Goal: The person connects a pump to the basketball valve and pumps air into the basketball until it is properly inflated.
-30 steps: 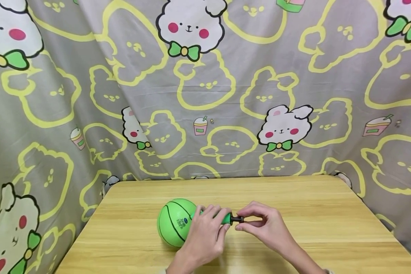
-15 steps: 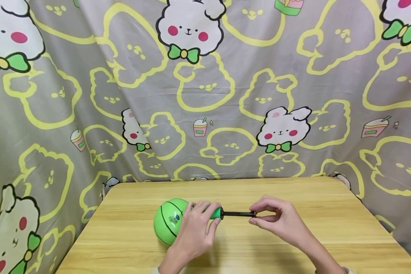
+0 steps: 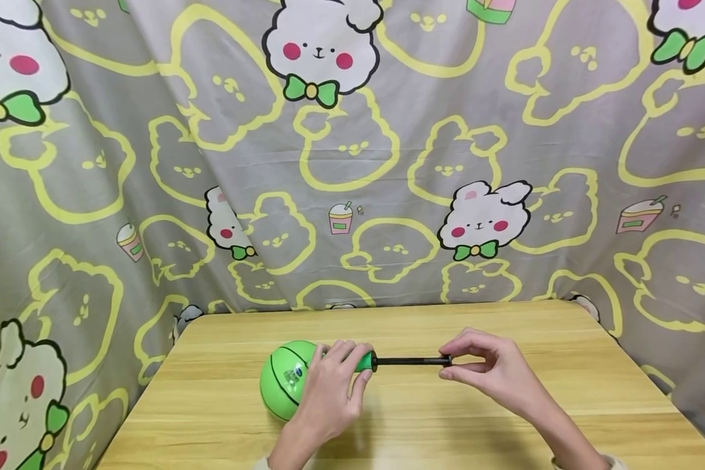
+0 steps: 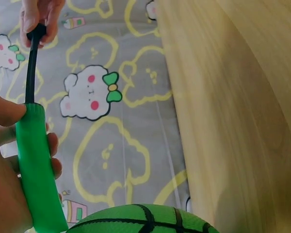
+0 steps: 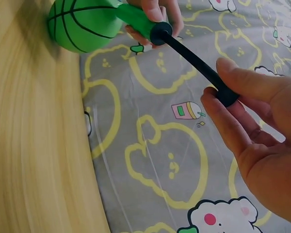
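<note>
A green ball (image 3: 282, 378) with black basketball lines sits on the wooden table, left of centre. Against its right side stands a small hand pump (image 4: 36, 165) with a green barrel and a black rod. My left hand (image 3: 331, 395) grips the barrel, fingers wrapped over it, and covers part of the ball in the head view. With thumb and fingertips my right hand (image 3: 493, 369) pinches the black end knob (image 5: 227, 96) of the rod. The rod (image 3: 411, 361) is drawn far out of the barrel, roughly level above the table.
The light wooden table (image 3: 476, 431) spreads out under both hands. A grey curtain (image 3: 376, 163) printed with white bears and yellow outlines hangs behind the far edge and along both sides.
My right hand has moved to the right, pulling the pump rod from nearly all the way in to far out. My left hand and the ball have shifted slightly left.
</note>
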Demonstrator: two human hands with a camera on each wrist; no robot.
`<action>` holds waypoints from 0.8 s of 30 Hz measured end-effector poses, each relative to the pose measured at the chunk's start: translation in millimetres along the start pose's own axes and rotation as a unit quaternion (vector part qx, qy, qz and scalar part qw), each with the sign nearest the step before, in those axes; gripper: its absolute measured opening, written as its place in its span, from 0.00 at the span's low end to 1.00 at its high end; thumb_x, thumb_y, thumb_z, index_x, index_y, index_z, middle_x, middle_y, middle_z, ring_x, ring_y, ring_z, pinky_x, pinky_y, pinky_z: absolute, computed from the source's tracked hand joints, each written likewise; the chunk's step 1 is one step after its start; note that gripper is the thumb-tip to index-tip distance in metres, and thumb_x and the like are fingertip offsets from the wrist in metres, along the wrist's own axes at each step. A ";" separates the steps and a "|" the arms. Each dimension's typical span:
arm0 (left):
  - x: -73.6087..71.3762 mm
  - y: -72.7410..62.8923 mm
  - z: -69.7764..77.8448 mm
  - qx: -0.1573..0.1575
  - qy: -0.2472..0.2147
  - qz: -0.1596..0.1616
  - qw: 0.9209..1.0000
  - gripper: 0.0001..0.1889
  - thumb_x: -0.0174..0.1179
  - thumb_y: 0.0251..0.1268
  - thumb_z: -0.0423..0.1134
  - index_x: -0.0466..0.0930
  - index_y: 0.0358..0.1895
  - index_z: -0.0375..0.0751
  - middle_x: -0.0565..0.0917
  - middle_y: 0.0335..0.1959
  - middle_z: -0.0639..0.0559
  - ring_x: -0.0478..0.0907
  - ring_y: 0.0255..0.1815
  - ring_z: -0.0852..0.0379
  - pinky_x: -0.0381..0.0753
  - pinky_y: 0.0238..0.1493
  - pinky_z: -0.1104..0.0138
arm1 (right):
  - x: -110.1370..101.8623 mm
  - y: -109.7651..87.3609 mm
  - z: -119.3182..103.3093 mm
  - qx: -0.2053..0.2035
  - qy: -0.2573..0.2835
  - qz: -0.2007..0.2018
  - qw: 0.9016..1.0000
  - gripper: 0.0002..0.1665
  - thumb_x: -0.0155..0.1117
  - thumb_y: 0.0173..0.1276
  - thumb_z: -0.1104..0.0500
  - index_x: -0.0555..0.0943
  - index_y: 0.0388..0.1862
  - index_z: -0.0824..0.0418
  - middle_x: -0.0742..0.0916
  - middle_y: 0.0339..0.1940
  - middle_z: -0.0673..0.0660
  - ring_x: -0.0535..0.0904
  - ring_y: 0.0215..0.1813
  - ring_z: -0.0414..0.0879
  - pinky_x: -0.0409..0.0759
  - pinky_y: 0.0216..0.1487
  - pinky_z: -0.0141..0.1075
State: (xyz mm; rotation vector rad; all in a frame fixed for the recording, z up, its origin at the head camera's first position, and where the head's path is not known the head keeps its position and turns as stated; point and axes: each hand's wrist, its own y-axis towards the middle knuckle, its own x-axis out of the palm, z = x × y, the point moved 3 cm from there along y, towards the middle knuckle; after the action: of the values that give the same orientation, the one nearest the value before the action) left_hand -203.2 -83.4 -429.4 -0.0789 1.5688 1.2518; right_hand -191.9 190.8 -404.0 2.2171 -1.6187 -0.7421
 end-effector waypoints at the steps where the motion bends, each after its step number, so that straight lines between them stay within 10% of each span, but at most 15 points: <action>1: 0.3 0.1 0.9 0.000 -0.001 0.000 1.000 0.15 0.61 0.67 0.43 0.82 0.56 0.50 0.84 0.45 0.57 0.80 0.48 0.59 0.72 0.51 0.56 | 0.2 0.1 0.4 0.002 -0.003 0.005 1.000 0.16 0.75 0.59 0.72 0.87 0.46 0.64 0.86 0.43 0.65 0.88 0.47 0.50 0.86 0.40 0.47; 24: 12.7 -4.4 25.1 0.025 0.008 0.001 1.000 0.14 0.57 0.69 0.42 0.81 0.54 0.48 0.83 0.42 0.57 0.77 0.43 0.58 0.67 0.46 0.58 | 49.1 -0.6 17.8 -0.004 0.026 0.043 0.999 0.17 0.78 0.55 0.73 0.89 0.44 0.62 0.88 0.41 0.63 0.88 0.44 0.49 0.86 0.39 0.45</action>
State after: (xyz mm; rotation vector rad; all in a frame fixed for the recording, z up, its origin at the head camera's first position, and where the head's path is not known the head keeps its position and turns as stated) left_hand -189.1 -60.5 -438.5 -0.0561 1.6121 1.2153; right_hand -190.0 145.7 -430.2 2.1289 -1.6711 -0.6621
